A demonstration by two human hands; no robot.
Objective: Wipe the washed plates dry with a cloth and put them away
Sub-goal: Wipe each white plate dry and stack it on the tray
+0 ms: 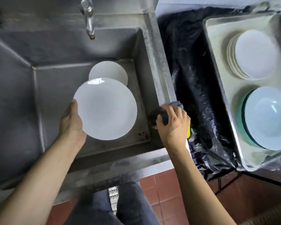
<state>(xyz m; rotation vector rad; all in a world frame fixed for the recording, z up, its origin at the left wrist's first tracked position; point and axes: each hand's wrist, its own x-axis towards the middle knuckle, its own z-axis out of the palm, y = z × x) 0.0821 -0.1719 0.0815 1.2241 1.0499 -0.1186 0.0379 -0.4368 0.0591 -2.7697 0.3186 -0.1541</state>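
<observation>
A white plate [105, 109] is held over the sink [58, 51] by its rim in the closed left hand [71, 120]; a dark cloth [162, 116] is bunched in the closed right hand [173, 124]; the plate is judged stiff, wet, slippery and breakable, best gripped at the edge; 1 more plate [110, 72] lies behind; 2 stacks are seen in the tub [217, 51] beyond.

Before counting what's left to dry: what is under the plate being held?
Under the plate in the left hand, another white plate shows partly in the sink; anything beneath them is hidden.
</observation>
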